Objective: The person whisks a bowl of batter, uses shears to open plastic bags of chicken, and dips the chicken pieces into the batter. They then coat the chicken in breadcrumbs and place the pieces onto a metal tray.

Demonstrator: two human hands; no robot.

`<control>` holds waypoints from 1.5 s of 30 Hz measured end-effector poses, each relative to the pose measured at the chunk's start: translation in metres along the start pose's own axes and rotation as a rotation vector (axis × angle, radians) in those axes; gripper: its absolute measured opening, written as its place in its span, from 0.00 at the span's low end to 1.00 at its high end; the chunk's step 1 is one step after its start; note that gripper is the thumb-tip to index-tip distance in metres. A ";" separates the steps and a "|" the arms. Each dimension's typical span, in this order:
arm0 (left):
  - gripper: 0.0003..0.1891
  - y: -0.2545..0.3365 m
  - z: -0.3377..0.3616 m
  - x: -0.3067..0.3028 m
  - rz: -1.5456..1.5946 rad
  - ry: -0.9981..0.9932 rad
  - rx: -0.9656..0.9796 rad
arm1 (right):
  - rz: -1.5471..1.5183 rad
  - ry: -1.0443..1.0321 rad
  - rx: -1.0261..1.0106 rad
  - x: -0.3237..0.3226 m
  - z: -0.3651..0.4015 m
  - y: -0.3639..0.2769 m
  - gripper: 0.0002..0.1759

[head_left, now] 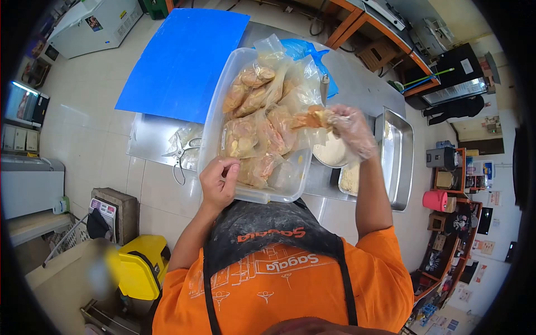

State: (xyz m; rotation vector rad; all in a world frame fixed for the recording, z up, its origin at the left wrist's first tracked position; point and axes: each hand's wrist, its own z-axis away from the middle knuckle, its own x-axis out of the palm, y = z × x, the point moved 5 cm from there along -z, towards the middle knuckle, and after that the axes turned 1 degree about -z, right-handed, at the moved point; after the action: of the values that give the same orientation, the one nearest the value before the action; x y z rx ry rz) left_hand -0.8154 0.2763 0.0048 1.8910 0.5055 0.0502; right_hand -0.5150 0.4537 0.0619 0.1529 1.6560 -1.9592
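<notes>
A clear plastic tub holds several see-through bags of raw meat pieces. My right hand, in a thin clear glove, is closed on a piece of meat above the tub's right side. My bare left hand is at the tub's near left edge, its fingers curled together beside a bag; whether they pinch anything is too small to tell. Under and beside my right hand are a round container of pale powder and a tray of crumbly pale stuff, both partly hidden.
A blue board lies left of the tub, with scissors below it. A blue plastic bag is behind the tub. An empty-looking steel pan stands at the right table edge. A yellow bin is at lower left.
</notes>
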 end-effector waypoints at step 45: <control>0.05 0.003 -0.001 0.011 -0.177 0.127 -0.073 | 0.967 -0.097 0.065 -0.034 -0.019 0.241 0.16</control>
State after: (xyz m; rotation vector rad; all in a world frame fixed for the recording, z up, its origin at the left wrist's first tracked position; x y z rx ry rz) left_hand -0.8046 0.2804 0.0058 1.7726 0.7463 0.0713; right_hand -0.3752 0.4651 -0.1378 0.7189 1.1146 -1.2376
